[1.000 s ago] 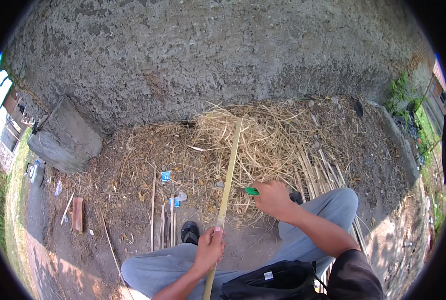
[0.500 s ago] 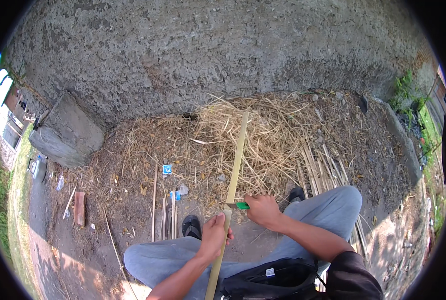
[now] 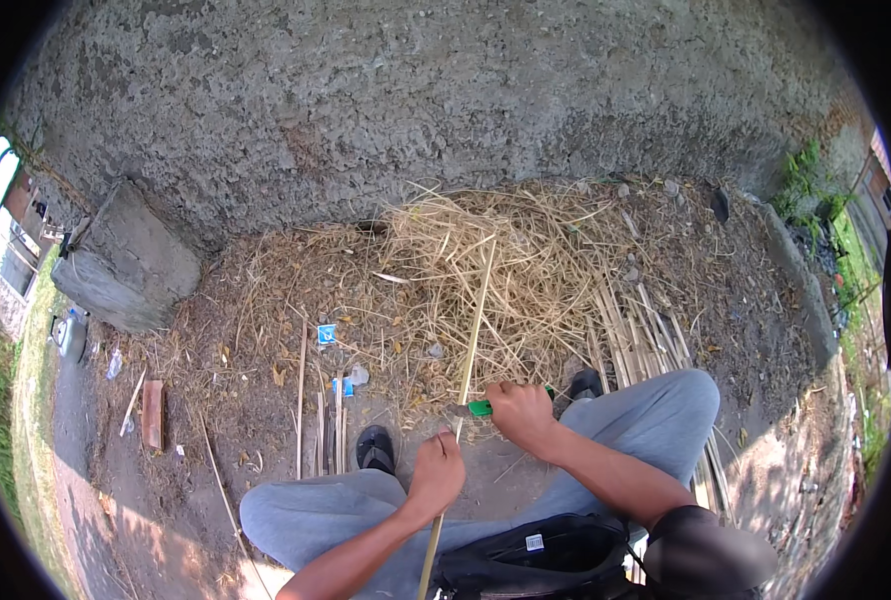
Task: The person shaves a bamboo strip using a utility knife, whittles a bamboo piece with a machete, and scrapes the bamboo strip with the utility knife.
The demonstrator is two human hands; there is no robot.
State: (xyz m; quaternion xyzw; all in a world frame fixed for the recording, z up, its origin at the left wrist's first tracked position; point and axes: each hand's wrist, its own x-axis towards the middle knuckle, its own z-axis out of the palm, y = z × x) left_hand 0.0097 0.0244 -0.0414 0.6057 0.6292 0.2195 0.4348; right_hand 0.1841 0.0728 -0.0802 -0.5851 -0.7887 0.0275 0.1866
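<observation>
A long, pale bamboo strip (image 3: 477, 325) runs from my lap up toward the wall, its narrow edge facing up. My left hand (image 3: 436, 476) is closed around its lower middle, between my knees. Just beyond, my right hand (image 3: 522, 412) grips a green utility knife (image 3: 480, 408), its blade touching or very close to the strip's right-hand side. The green handle shows at both ends of my right fist. Beyond the hands, a heap of thin bamboo shavings (image 3: 506, 270) lies under the strip's far end.
A rough grey wall (image 3: 416, 100) rises at the back. More bamboo strips (image 3: 626, 335) lie by my right leg, others (image 3: 303, 400) left of my left foot. A concrete block (image 3: 131, 265) stands far left, near a brick (image 3: 153, 413). A black bag (image 3: 526, 560) rests on my lap.
The bamboo strip has turned from its broad face to its narrow edge. My left hand has rolled over with it, its back now upward. The knife stays beside the strip.
</observation>
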